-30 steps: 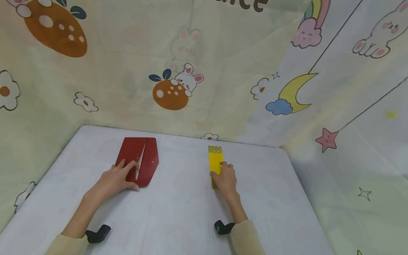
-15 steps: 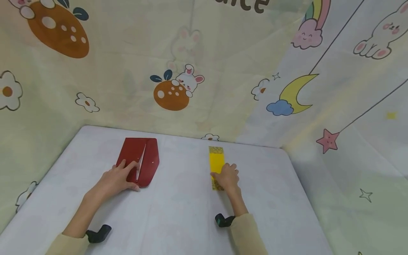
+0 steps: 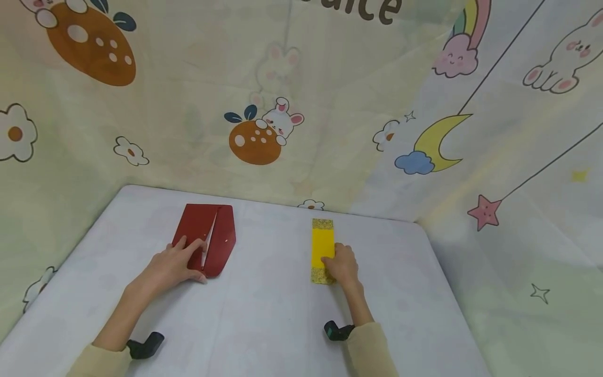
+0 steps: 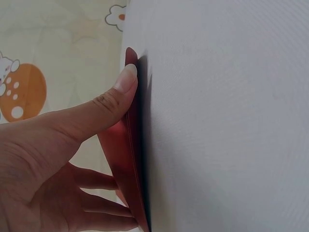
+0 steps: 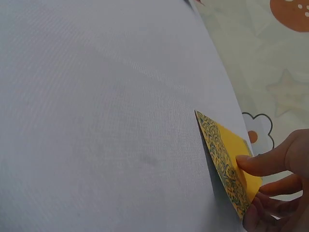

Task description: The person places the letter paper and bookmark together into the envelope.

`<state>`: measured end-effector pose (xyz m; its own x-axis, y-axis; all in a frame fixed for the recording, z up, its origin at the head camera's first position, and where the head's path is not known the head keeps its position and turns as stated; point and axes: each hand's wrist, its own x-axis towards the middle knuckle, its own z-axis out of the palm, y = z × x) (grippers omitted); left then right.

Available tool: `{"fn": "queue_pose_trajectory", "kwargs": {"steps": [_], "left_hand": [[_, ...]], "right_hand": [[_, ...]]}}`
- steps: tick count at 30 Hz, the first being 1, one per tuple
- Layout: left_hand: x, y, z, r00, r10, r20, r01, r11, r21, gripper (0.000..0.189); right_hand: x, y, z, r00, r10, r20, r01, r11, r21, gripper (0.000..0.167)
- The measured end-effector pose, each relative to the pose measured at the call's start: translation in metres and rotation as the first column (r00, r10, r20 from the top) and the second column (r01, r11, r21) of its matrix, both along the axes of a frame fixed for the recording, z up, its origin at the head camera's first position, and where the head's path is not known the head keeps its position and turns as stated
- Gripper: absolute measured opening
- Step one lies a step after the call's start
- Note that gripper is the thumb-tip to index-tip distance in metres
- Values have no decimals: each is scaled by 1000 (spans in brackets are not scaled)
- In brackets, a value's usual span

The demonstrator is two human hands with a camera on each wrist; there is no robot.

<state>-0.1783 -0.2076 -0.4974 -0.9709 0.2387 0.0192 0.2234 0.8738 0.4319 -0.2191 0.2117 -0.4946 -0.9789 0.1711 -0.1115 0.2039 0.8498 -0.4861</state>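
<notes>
- The left hand (image 3: 171, 267) lies on a flat, dark red, paper-like envelope (image 3: 200, 222) with slanted corners on its right side; its fingers are spread rather than clenched, touching the upper surface, and the thumb rests at the near edge.
- The envelope lies on the left part of a white, cloth-covered table (image 3: 268, 262); a narrow gap runs along it, showing white inside, with the index finger beside that gap.
- The right hand (image 3: 343, 264) pinches a rectangular, bright yellow, thin card (image 3: 323, 243) by its right edge near the lower end, the thumb on the upper face and the fingers curled at the edge.
- The card is on the right part of the table, well apart from the envelope, its long side pointing away from the person; a speckled, gold-toned band crosses each end.
- In the right wrist view the card looks tilted, with a dark shadow beside it.
- Both arms wear beige sleeves (image 3: 369, 348), and a small black device (image 3: 147, 345) sits at each wrist.
- Behind the table hangs a pale fabric backdrop (image 3: 330, 167) printed with rabbits, flowers and a yellow moon.
</notes>
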Motion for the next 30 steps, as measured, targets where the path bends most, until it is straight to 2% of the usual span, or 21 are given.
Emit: {"fn": "queue_pose_trajectory", "kwargs": {"steps": [11,19,23,30], "left_hand": [[-1,-1,0,1000,-9,-4,9,1000,8,70],[-2,-2,1,1000,-23,-10,23,1000,6,71],[-1,-2,2,1000,-21,-8,21,1000,14,69],[-1,0,2,1000,-16,-3,16,1000,16,70]], "right_hand": [[1,11,-5,998,-48,-37,41,984,-176,53],[9,21,-8,996,-80,-32,65,944,-322,45],[11,27,-12,995,-101,-17,85,907,-413,42],[13,31,-15,991,-131,34,127,811,-571,43]]}}
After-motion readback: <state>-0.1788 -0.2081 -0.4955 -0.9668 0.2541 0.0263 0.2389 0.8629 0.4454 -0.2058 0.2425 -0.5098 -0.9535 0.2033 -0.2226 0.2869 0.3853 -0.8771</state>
